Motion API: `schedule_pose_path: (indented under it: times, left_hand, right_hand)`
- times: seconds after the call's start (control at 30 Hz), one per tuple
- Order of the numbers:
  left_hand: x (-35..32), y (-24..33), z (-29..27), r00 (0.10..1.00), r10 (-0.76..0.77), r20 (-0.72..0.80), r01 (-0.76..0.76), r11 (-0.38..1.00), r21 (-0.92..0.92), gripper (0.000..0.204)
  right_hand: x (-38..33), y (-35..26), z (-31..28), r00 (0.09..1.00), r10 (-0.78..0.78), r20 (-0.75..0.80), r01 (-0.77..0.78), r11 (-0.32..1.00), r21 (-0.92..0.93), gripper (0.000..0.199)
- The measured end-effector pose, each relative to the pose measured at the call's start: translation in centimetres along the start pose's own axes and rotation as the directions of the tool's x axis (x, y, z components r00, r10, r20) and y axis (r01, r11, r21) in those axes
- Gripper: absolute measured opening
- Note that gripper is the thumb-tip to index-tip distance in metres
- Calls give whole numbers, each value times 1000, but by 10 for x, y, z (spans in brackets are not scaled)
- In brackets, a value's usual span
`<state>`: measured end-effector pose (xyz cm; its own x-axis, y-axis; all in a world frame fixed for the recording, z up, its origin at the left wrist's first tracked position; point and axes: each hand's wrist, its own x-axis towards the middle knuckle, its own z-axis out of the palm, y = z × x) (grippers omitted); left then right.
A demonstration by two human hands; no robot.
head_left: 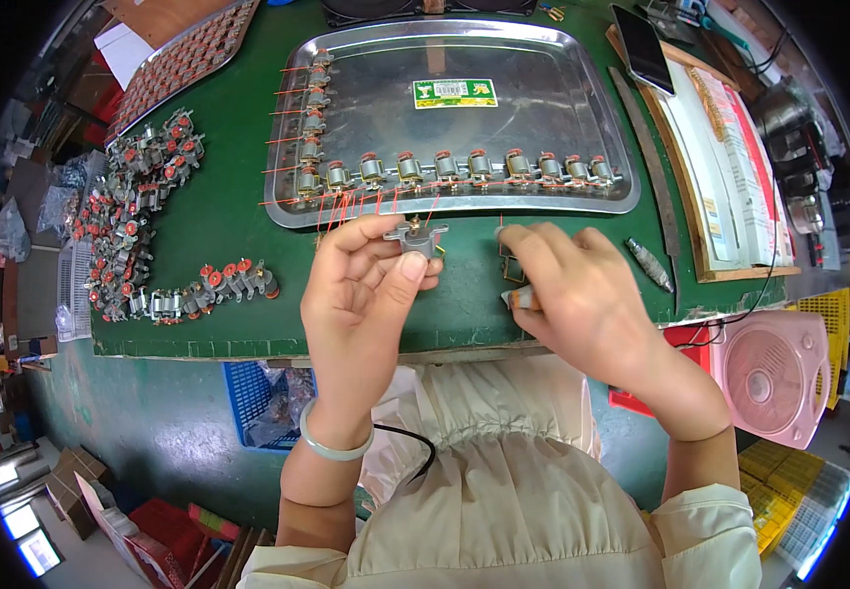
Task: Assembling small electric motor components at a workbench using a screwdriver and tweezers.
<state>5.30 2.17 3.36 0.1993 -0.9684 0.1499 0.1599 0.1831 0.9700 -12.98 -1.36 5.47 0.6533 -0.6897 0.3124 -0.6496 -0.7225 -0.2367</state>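
Grey metal, small cylindrical part (419, 240) with side ears and a brass-coloured tip (415, 223), pinched upright between thumb and fingers of the left-hand grip (361, 290), just in front of the shiny rectangular steel tray (376, 123) and above the green desk (224, 206). Probably light, stiff and rather slippery, with the tip likely the delicate spot, so best taken by the body. Cannot tell what, if anything, inside the curled right-hand grip (587, 294).
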Motion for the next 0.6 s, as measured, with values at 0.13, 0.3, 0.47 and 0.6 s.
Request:
schedule_pose_path:
  times: [0.13, 0.3, 0.47, 0.6]
  left_hand:
    - [0, 4, -3, 979, -196, 56, 204, 961, -187, 22]
    - [-4, 2, 2, 993, -113, 44, 117, 989, -93, 16]
    - [-4, 1, 3, 999, -53, 11, 54, 993, -101, 18]
    - [-4, 0, 1, 1000, -11, -16, 10, 997, -73, 18]
  right_hand:
    - [-2, 1, -1, 987, 70, 143, -73, 997, 18, 52]
    - [2, 8, -9, 996, 84, -3, -82, 972, 221, 48]
    - [-3, 7, -1, 1000, 21, -2, -20, 990, 139, 51]
    - [1, -3, 8, 997, 18, 80, -24, 998, 63, 50]
